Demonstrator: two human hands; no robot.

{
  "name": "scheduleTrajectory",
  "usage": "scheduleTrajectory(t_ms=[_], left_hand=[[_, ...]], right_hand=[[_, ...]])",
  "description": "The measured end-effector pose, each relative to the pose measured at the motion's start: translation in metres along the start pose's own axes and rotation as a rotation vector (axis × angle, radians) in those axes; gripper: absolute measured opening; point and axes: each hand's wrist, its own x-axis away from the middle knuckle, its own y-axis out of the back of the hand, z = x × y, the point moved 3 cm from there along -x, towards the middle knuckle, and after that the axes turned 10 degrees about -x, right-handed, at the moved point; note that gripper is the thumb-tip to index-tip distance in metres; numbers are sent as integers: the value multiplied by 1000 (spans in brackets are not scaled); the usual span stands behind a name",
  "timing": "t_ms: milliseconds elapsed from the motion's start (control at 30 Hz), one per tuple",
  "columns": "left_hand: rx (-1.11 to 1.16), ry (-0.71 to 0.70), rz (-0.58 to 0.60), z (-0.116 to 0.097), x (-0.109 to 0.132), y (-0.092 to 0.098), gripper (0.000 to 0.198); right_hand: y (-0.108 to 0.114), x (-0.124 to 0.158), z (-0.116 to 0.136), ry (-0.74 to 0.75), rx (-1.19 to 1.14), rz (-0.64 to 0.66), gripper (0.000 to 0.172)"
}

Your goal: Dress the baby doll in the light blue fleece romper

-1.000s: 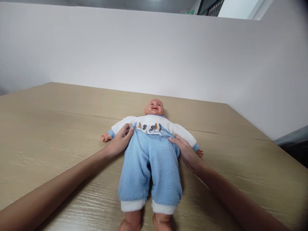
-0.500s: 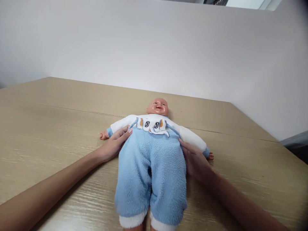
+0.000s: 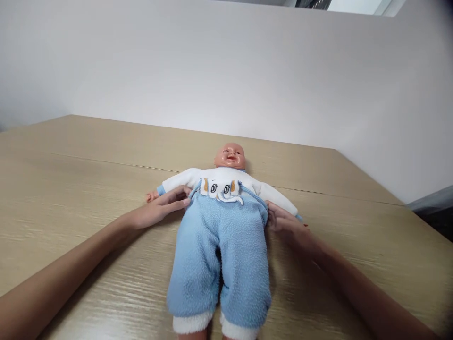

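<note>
A baby doll [image 3: 230, 157] lies on its back on the wooden table, head away from me and legs towards me. It wears a white long-sleeved top [image 3: 184, 175] and fuzzy light-blue overalls [image 3: 219, 222] with white cuffs and an elephant face [image 3: 221, 190] on the bib. At the overalls' left upper edge, my left hand [image 3: 164, 205] has its fingers and thumb closed on the blue cloth. My right hand [image 3: 285, 222] grips the opposite edge with bent fingers, partly under the doll's arm. Some fingertips are hidden by cloth.
The wooden table [image 3: 88, 189] has a thin seam running across it behind the doll's shoulders. A pale wall [image 3: 212, 71] stands beyond its far edge. Something dark [image 3: 435, 212] shows past the table's right edge.
The bib has slid a little down the doll's chest and its sides are drawn outward. My left hand has shifted slightly left, and the right hand's fingers are more bent.
</note>
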Motion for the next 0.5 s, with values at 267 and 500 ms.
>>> scheduleTrajectory(t_ms=[267,500], left_hand=[[-95,-138,202,-3,6,-1,35],[149,-15,95,-18,8,-15,42]], right_hand=[[2,14,5,192,478,86,60],[-13,16,-9,14,-27,-58,44]])
